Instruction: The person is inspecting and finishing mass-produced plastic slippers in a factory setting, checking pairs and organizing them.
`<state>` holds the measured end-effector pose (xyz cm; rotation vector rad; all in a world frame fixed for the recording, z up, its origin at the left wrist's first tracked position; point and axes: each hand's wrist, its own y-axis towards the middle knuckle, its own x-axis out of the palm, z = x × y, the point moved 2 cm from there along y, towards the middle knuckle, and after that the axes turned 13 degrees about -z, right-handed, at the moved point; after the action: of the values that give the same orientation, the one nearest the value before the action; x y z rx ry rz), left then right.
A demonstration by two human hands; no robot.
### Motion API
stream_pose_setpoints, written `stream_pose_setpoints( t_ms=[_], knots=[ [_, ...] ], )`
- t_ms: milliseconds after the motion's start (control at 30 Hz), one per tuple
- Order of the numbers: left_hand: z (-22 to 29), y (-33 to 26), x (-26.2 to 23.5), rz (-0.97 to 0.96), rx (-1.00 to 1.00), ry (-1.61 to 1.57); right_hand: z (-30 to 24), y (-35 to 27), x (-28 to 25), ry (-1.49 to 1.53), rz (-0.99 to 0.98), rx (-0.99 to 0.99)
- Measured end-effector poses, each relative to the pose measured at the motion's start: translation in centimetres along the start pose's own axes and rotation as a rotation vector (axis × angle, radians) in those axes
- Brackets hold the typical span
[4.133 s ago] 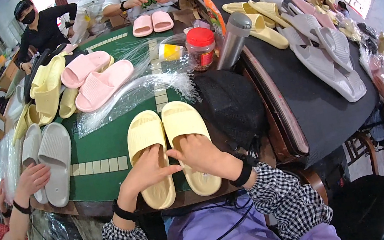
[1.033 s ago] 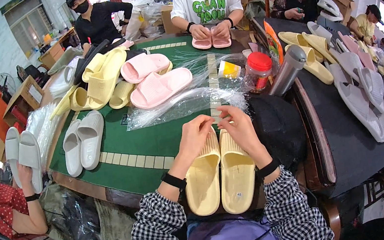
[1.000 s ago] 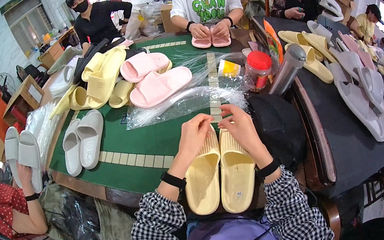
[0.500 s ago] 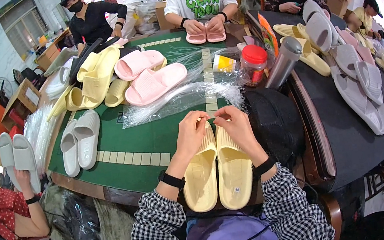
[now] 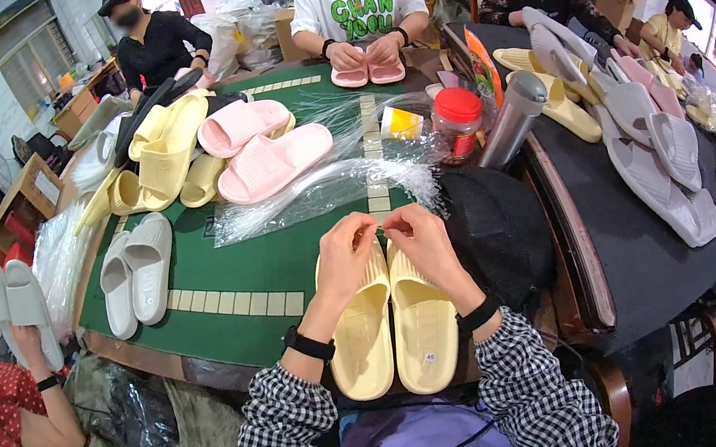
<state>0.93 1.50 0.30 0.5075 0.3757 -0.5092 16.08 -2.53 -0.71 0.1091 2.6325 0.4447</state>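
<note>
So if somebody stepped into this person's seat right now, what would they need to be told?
Left hand: fingertips pinched together at the toe end of the pale yellow slippers.
Right hand: pinched the same way, fingertips meeting the left's; what they pinch is too small to tell.
Things: the pair lies side by side, soles down, at the near edge of the green table. A heap of clear plastic strands lies just beyond the hands.
Done: pair matched and lined up.
Left: whatever joins or packs them; not visibly finished.

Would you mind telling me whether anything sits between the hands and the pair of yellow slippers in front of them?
Nothing visible does: the left hand and right hand rest directly over the toe ends of the yellow slippers, fingertips pinched together there.
</note>
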Motion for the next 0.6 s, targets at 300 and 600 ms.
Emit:
stream_pose_setpoints(
  t_ms=[300,600],
  knots=[
    [-0.3,-0.1,0.2,-0.015,-0.06,-0.085,-0.4,-0.1,0.0,-0.044,-0.014,-0.084],
    [2.0,-0.3,0.1,0.069,-0.063,-0.051,-0.4,-0.3,-0.5,-0.178,0.077,-0.036]
  ],
)
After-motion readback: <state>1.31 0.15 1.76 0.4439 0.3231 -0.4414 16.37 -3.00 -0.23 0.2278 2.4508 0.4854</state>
